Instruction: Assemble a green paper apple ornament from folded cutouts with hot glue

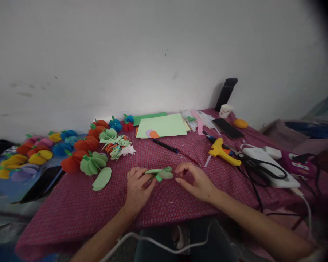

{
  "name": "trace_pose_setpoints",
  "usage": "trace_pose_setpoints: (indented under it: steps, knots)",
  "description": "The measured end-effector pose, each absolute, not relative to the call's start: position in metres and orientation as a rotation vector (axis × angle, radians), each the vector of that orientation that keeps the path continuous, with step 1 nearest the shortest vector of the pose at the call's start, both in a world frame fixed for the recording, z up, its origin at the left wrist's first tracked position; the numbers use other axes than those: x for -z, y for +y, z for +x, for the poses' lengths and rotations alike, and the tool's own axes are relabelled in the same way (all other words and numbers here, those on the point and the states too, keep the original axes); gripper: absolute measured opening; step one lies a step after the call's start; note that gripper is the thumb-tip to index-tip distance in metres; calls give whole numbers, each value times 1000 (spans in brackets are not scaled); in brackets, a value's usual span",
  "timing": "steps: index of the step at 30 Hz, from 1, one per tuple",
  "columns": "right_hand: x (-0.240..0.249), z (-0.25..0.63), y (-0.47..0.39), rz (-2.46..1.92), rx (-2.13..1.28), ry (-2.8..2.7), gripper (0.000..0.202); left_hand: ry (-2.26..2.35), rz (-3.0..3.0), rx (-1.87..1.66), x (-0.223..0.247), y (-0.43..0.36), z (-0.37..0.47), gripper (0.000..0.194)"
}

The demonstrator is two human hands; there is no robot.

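Near the front middle of the table, my left hand (138, 185) pinches a light green folded paper piece (166, 175) that has a small bright green bit at its lower side. My right hand (195, 180) is just right of that piece, its thumb and forefinger curved apart with nothing visible between them. Left of my left hand lies a flat light green paper cutout (102, 178), beside a finished light green paper pumpkin (93, 163).
Paper pumpkins (87, 144) in several colours and paper scraps (117, 147) lie left. Paper sheets (164, 125) and a pen (165, 145) are at the back. To the right are a yellow glue gun (223, 153), scissors (262, 167), a phone (228, 128) and a white power strip (273, 169).
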State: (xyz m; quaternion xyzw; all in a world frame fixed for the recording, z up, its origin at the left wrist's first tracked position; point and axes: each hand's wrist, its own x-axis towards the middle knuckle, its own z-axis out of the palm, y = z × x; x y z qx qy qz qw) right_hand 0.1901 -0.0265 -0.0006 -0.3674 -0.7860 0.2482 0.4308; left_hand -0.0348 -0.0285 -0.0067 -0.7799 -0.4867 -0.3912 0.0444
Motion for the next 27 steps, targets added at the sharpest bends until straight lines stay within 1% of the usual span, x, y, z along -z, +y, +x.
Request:
trace_pose_setpoints:
  steps: [3, 5, 8, 12, 16, 19, 22, 27]
  knots:
    - [-12, 215, -30, -988, -507, -1947, 13, -1425, -2432, 1195, 12, -22, -41, 7]
    - [-22, 244, -25, -1117, -374, -1866, 11, -1371, -2462, 1228, 17, -17, -46, 7]
    - [-35, 298, -10, -1448, -200, -1725, 12, -1346, -2478, 1359, 25, -11, -50, 6]
    - [-35, 349, 6, -1803, -46, -1867, 19, -1338, -2515, 1453, 27, -9, -49, 10]
    - [-13, 350, 9, -1939, 183, -2145, 36, -1311, -2484, 1484, 22, -11, -45, 12]
    - [4, 340, 13, -2046, 343, -2160, 46, -1306, -2489, 1455, 16, -14, -44, 12]
    - [13, 336, 21, -2149, 435, -2129, 47, -1278, -2501, 1443, 10, -18, -43, 9]
    - [20, 338, 33, -2170, 543, -2138, 41, -1288, -2508, 1476, 8, -24, -44, 9]
